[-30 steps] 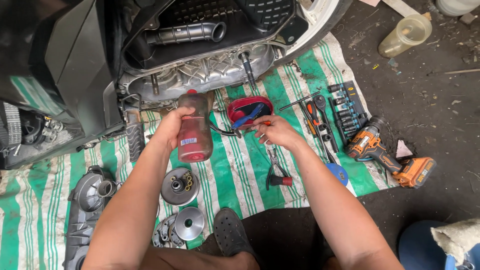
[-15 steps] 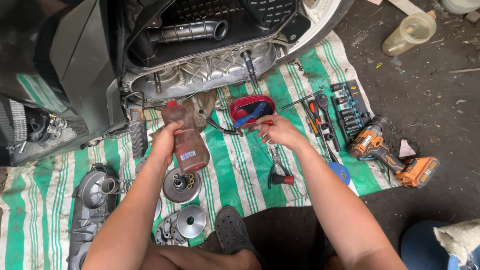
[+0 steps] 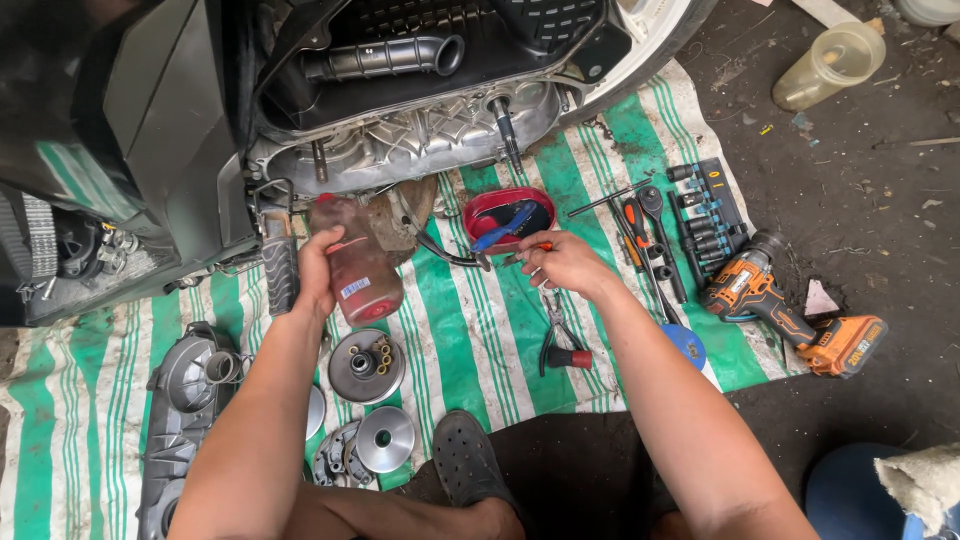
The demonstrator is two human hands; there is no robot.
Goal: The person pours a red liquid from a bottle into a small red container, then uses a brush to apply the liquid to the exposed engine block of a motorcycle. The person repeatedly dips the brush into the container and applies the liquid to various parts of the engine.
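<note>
Fingers of left hand (image 3: 315,268) clasp tilted red bottle (image 3: 356,266).

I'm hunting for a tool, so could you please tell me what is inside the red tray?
The red tray holds a blue-handled tool lying across it. The right hand covers its near edge, so anything beneath there is hidden.

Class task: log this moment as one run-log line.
left hand: holds bottle tilted | right hand: holds small orange-tipped tool by red tray | pliers on mat

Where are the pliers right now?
In the head view, the pliers lie on the striped mat, just below the right hand.
</note>
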